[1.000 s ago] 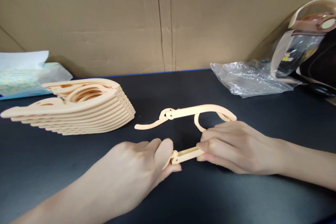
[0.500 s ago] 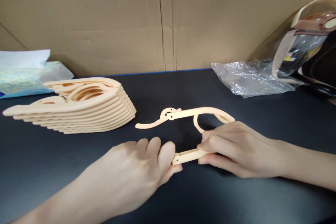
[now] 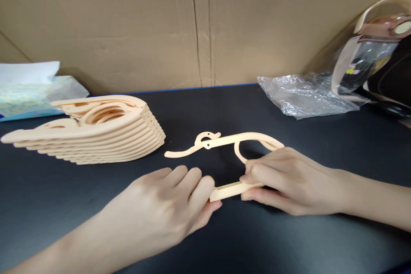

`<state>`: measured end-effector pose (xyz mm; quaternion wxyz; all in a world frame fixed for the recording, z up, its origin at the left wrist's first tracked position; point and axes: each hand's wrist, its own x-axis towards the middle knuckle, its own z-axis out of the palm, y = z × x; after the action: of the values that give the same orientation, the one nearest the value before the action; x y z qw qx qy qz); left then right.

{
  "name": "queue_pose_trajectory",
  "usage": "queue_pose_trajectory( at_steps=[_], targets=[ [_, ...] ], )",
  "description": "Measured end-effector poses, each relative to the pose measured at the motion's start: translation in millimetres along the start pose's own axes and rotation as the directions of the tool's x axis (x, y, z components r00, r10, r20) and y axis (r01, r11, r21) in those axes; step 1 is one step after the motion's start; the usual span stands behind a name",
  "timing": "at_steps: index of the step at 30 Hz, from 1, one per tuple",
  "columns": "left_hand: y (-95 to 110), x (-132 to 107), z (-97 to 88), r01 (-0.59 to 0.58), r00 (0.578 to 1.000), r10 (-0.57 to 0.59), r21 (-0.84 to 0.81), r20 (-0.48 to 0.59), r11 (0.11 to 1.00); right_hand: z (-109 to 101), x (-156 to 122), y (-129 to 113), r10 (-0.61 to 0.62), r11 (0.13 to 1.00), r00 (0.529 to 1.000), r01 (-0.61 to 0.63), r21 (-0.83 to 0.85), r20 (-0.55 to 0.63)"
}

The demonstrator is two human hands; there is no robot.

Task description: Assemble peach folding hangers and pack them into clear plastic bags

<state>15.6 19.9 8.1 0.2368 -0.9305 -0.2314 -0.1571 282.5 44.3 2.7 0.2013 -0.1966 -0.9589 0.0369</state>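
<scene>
A cream plastic folding clothes hanger (image 3: 247, 137) lies in front of me, with its small hook (image 3: 201, 137) at the left of its upper arm. My left hand (image 3: 167, 205) is closed, thumb underneath, at the left end of the hanger's near bar (image 3: 226, 191). Farther along that bar, my right hand (image 3: 289, 182) pinches it between thumb and fingers. The right fingers cover the hanger's right side, so how the near bar joins the upper arm is hidden. What lies inside the left fist cannot be seen.
A neat stack of cream hanger pieces (image 3: 128, 137) stands on the black table (image 3: 199, 244) at left. Behind it is a tissue pack (image 3: 28, 94). Crumpled clear plastic (image 3: 295, 94) and a drink bottle (image 3: 369, 60) are at back right. Cardboard (image 3: 128, 30) forms the back wall.
Both hands keep their grip on the near bar. The small hole at the bar's left end showed before and is now out of sight. The whole view has shifted slightly.
</scene>
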Motion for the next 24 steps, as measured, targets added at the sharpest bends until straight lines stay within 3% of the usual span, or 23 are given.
queue_pose_trajectory(
  at_steps=[8,15,20,24],
  targets=[
    [0,-3,3.3,-0.011,0.999,0.008,-0.099,-0.032,0.995,-1,0,1,-0.034,0.999,0.999,0.034,0.016,-0.007],
    [-2,-7,7.1,0.017,0.999,-0.021,-0.146,-0.029,0.989,-4,0,3,-0.130,0.988,0.991,0.128,-0.081,-0.024],
    [-2,-7,8.1,0.000,1.000,-0.003,-0.134,-0.018,0.991,-9,0,6,-0.171,0.980,0.976,0.154,-0.124,-0.137],
    [-3,-4,4.1,0.000,1.000,-0.001,-0.122,-0.011,0.993,-13,-2,13,-0.113,0.971,0.963,0.056,-0.231,-0.243]
  ],
)
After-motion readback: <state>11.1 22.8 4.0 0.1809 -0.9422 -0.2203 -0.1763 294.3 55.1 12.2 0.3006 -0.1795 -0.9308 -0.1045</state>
